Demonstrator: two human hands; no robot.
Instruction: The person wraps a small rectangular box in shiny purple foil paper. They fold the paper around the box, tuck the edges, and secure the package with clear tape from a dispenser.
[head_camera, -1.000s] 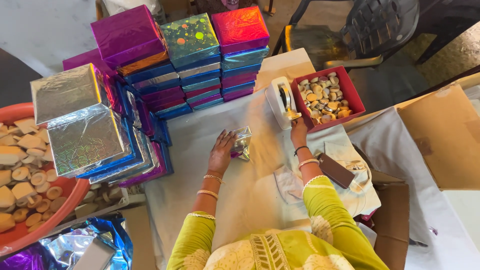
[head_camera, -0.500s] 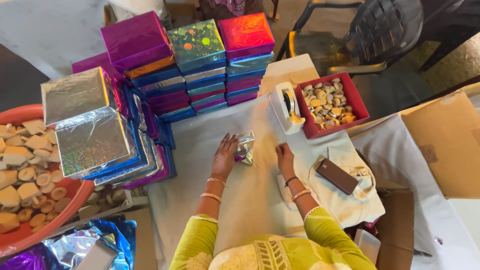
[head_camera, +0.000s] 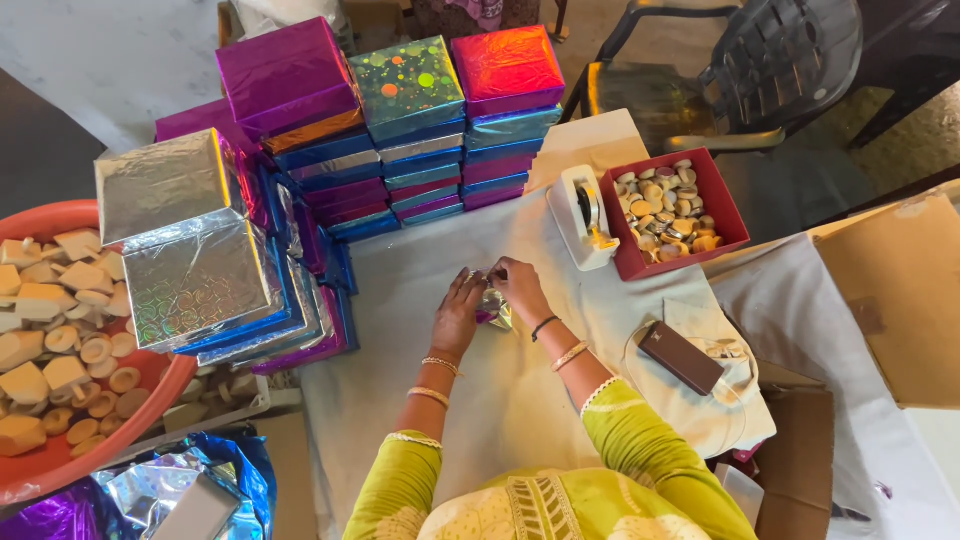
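I see both forearms reaching forward from the yellow-green sleeves, wrists bent down, so that my left hand (head_camera: 457, 318) and right hand (head_camera: 520, 288) meet over the middle of the white-covered counter (head_camera: 500, 400). Between them sits a small foil-wrapped piece (head_camera: 494, 309), silvery with a purple tint, crinkled and low on the cloth. The left fingers are curled over its near-left side and pinch the wrapper; the right fingers are bent at its top edge, tips pressed to the foil. Both hands are closed on it, none of the fingers spread free.

Room is tight to the left: the stacks of foil-covered boxes (head_camera: 300, 150) rise just beside the left hand, with silver boxes (head_camera: 190, 250) tilted out toward me. Ahead, more stacks wall off the counter's far edge. To the right, a white tape dispenser (head_camera: 582, 215) and a red tray of small round pieces (head_camera: 672, 212) stand near, with bare cloth between them and the right hand. A dark flat case (head_camera: 682, 357) lies on folded white cloth beside the right forearm. An orange tub of pale blocks (head_camera: 60, 340) sits well apart at far left.
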